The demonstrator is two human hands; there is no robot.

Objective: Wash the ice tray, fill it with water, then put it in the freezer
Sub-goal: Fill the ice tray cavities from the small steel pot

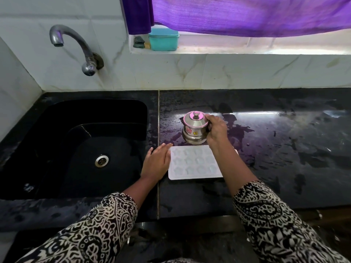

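A white ice tray (191, 164) with star-shaped cells lies flat on the wet black counter (284, 149), just right of the sink. My left hand (157, 162) rests flat against the tray's left edge, fingers straight. Behind the tray stands a small steel pot with a lid (194, 128). My right hand (216, 130) grips the pot at its right side, by the handle. My right forearm crosses over the tray's right end and hides it.
A black sink (57, 141) with a steel drain (102, 160) fills the left. A curved steel tap (76, 48) juts from the tiled wall above it. A teal box (163, 39) sits on the window ledge under a purple curtain (247, 14).
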